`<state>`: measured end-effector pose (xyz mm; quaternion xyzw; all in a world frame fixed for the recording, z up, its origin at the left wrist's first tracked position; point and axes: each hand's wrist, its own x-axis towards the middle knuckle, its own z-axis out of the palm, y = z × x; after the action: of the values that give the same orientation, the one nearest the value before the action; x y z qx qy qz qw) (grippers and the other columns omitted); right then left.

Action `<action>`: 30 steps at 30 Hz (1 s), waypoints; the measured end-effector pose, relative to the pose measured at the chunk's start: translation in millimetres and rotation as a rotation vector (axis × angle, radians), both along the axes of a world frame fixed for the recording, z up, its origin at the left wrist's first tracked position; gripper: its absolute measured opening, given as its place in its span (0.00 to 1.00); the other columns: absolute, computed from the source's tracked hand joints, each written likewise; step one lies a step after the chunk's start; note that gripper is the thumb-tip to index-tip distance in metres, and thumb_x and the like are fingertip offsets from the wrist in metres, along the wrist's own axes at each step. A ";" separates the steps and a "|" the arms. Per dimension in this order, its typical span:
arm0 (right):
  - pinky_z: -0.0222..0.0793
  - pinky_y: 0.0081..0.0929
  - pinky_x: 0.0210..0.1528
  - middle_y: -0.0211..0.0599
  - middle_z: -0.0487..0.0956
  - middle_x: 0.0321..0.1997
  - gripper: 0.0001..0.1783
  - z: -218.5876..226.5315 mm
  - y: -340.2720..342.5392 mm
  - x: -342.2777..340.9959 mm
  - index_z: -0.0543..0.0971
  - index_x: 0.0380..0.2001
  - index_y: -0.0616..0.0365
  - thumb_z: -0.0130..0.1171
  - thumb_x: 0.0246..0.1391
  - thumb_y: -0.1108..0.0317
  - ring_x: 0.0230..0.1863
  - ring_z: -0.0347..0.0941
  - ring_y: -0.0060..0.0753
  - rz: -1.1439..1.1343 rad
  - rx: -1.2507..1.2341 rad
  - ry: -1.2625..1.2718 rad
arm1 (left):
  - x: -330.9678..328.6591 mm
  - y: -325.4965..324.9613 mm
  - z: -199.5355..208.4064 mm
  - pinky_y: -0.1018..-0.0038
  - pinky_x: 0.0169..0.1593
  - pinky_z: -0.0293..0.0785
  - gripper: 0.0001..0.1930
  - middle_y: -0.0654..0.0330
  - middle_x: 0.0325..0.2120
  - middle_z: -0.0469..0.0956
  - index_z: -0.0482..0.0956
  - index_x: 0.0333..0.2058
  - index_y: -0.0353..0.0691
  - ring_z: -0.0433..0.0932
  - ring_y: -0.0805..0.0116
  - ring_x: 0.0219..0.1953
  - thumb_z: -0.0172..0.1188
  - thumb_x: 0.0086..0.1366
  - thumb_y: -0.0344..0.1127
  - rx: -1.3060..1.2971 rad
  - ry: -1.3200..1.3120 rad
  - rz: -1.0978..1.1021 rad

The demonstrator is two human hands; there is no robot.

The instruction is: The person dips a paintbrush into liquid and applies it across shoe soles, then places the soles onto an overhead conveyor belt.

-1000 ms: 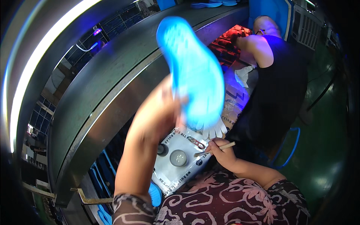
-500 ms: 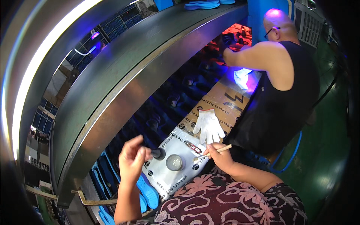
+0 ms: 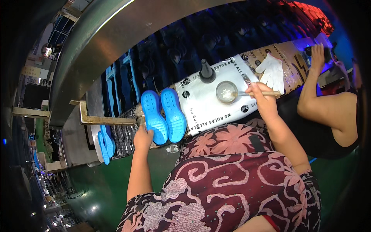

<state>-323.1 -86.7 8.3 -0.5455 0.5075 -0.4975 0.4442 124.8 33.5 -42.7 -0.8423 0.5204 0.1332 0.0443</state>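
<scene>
Two blue clog-style shoe soles with holes lie side by side left of the white plastic-wrapped board [image 3: 208,112]. At the outer edge of the left sole [image 3: 154,116], my left hand [image 3: 143,139] has its fingers curled against the rim; its fingertips are partly hidden. The right sole [image 3: 173,116] lies untouched. My right hand [image 3: 264,99] pinches the wooden handle of a brush [image 3: 273,93]. Its bristles reach into a round cup [image 3: 226,92] with pale liquid. Beside the cup stands a dark cone-shaped bottle [image 3: 207,72].
A white glove [image 3: 272,71] lies on a brown wrapped board [image 3: 290,58]. Dark shoe-shaped rows [image 3: 181,50] run behind, under a metal beam [image 3: 92,65]. A wooden bracket [image 3: 108,120] juts in at left, near more blue soles [image 3: 105,143]. A co-worker's arm [image 3: 322,100] is at right.
The view has swung left. My left hand has moved from beside the dark bottle down to the left blue sole. The brush has moved from beside the cup into it.
</scene>
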 end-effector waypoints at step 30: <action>0.68 0.24 0.32 0.34 0.79 0.22 0.17 -3.3 -18.2 30.5 0.81 0.22 0.59 0.57 0.56 0.58 0.24 0.71 0.24 -0.033 -0.033 0.130 | -136.8 -21.9 64.8 0.73 0.30 0.79 0.20 0.48 0.39 0.73 0.56 0.51 0.34 0.78 0.64 0.31 0.51 0.63 0.25 -0.691 1.247 0.151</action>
<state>-292.7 -104.9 5.0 -0.5756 0.5359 -0.4766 0.3929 -12.0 11.6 22.1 -0.6088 0.4014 0.4201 -0.5401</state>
